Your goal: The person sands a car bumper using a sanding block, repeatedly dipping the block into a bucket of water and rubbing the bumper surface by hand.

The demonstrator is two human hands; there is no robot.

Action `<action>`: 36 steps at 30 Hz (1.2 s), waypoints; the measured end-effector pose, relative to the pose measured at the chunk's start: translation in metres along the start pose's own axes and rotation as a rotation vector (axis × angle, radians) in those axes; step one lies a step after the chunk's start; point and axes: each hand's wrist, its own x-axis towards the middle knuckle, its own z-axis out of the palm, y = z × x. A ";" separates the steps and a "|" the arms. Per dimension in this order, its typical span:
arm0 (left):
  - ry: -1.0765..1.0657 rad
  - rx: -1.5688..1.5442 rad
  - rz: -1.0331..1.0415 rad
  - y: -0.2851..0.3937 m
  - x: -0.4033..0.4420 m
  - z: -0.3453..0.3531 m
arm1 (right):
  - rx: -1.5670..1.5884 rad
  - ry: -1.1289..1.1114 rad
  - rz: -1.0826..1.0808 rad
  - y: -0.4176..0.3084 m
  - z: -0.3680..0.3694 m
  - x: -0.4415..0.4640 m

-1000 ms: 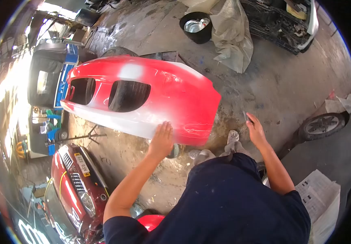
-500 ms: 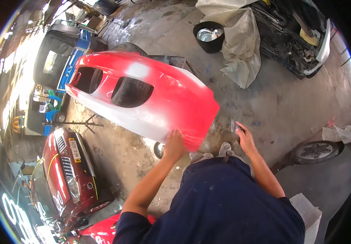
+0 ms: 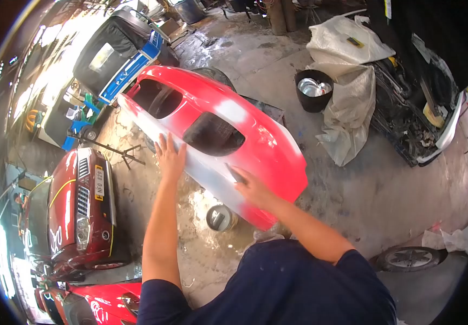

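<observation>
A red car bumper [image 3: 277, 162] with pale grey primer patches and two large openings lies across the middle of the view, raised off the floor. My left hand [image 3: 171, 161] rests on its near grey edge, fingers spread. Farther right, my right hand [image 3: 255, 190] grips a small, thin, dark flat piece [image 3: 236, 174] against the grey area below the second opening. Whether that piece is a scraper or a sanding pad I cannot tell.
A round can [image 3: 220, 218] stands on the floor below the bumper. A black bucket [image 3: 314, 103] and plastic sheeting [image 3: 347, 132] are behind to the right. A dark red car [image 3: 71, 211] is parked at left, and a wheel [image 3: 411, 259] lies at right.
My left hand has slid leftward along the bumper's edge. My right hand has come from beside the bumper onto its grey area with the flat piece. The view has shifted.
</observation>
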 end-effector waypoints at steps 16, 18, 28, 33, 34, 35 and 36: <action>0.339 -1.123 -0.428 -0.031 -0.001 0.106 | -0.553 -0.175 -0.575 -0.005 0.088 0.215; 0.332 -1.074 -0.458 -0.023 -0.003 0.096 | -0.482 -0.236 -0.561 -0.007 0.078 0.218; 0.337 -0.994 -0.557 0.005 -0.004 0.071 | -0.562 -0.291 -0.858 0.005 0.080 0.282; 0.330 -0.785 -0.458 -0.001 -0.018 0.072 | -0.415 -0.232 -0.827 -0.001 0.113 0.336; 0.348 -0.642 -0.373 -0.013 -0.020 0.084 | -0.433 -0.260 -0.879 0.009 0.099 0.312; 0.362 -0.501 -0.295 -0.021 -0.023 0.096 | -0.453 -0.291 -0.927 0.022 0.080 0.284; 0.354 -0.547 -0.329 -0.020 -0.022 0.098 | -0.481 -0.381 -0.887 0.034 0.054 0.244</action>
